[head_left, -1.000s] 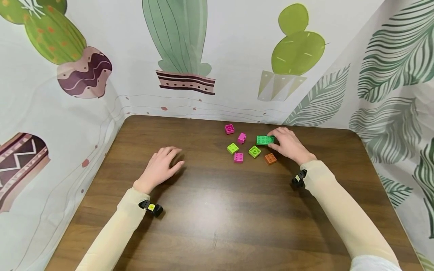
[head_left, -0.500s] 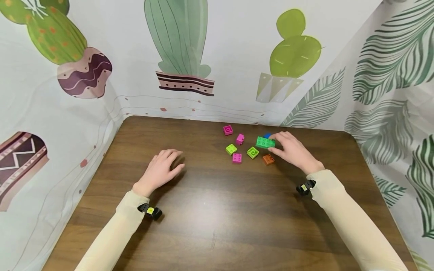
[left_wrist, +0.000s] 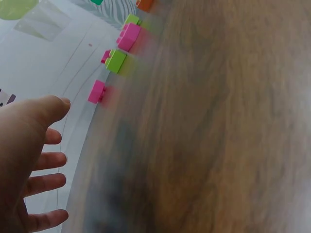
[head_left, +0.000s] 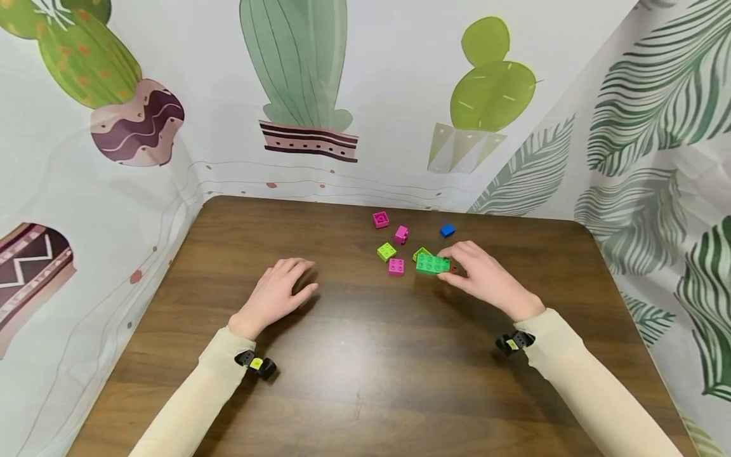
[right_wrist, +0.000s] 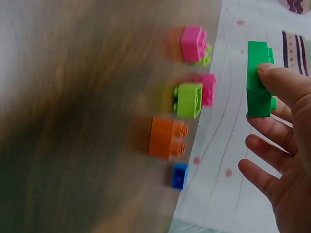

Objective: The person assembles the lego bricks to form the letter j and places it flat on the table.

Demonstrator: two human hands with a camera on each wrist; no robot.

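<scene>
My right hand [head_left: 485, 276] pinches a long green toy brick [head_left: 429, 263] between thumb and fingers. In the right wrist view the brick is raised off the table, its studs facing away from the thumb side's edge. Below it, an orange brick [right_wrist: 163, 137] and an overturned lime brick [right_wrist: 188, 100] are partly covered in the head view. A small blue brick [head_left: 447, 230] lies behind the right hand. My left hand [head_left: 271, 295] holds nothing, its fingers loosely spread over the left part of the table.
Left of the green brick lie a pink brick [head_left: 396, 266], a lime brick [head_left: 386, 251], a pink brick on its side [head_left: 401, 235] and an overturned pink brick [head_left: 381, 219]. A patterned cloth [head_left: 394, 171] stands behind the wooden table [head_left: 342, 381].
My right hand has lifted the green brick and carried it left and toward me, over the orange and lime bricks. The blue brick behind has come into view. The left hand barely moved.
</scene>
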